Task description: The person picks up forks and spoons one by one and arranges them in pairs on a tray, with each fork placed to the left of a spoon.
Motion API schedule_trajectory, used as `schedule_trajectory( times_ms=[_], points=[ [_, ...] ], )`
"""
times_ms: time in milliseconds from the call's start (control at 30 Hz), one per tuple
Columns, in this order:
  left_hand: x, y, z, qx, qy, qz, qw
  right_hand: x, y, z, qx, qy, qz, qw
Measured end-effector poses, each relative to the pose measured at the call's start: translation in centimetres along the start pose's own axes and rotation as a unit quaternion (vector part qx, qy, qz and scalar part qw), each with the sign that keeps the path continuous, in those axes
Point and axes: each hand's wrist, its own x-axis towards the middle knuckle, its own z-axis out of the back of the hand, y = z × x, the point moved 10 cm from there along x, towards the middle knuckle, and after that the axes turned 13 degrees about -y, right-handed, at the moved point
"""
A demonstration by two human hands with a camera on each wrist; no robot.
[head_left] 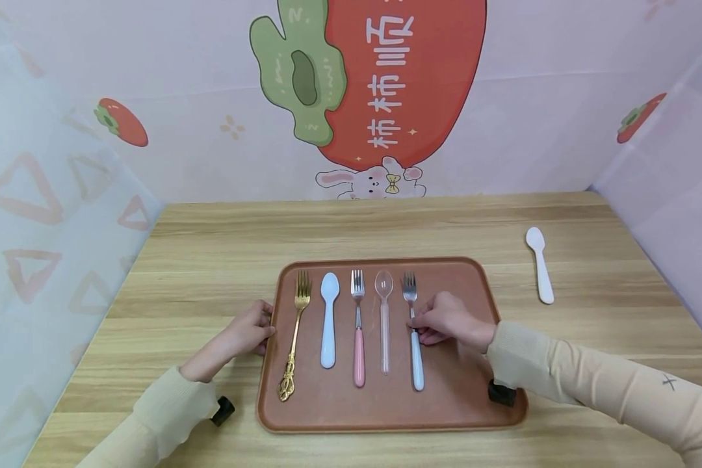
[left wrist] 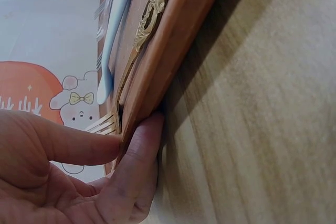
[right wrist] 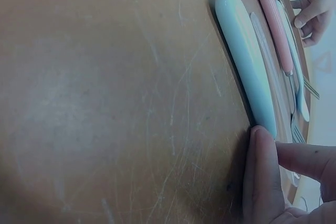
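A brown tray (head_left: 386,409) lies on the wooden table with a row of cutlery on it. From the left come a gold fork (head_left: 296,331), a pale blue spoon (head_left: 327,325), a pink-handled fork (head_left: 359,351), a clear plastic spoon (head_left: 384,325) and a fork with a light blue handle (head_left: 417,364). My right hand (head_left: 450,320) pinches that last fork at the neck, just above its handle, while it lies on the tray. At the tray's left rim (left wrist: 168,51), my left hand (head_left: 247,330) grips the edge between thumb and fingers.
A white spoon (head_left: 539,263) lies on the table (head_left: 210,240) beyond the tray's right side. Patterned walls stand behind and on both sides. Dark wrist-worn pieces sit near both cuffs, the right one (head_left: 502,394) over the tray's right side.
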Motion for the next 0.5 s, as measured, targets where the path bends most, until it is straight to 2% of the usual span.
schedule_trajectory(
  times_ms=[500],
  points=[
    [-0.08,-0.25,0.12,0.001,-0.001,-0.003,1.0,0.03,-0.02,0.13,-0.003,0.0,0.001,1.0]
  ],
)
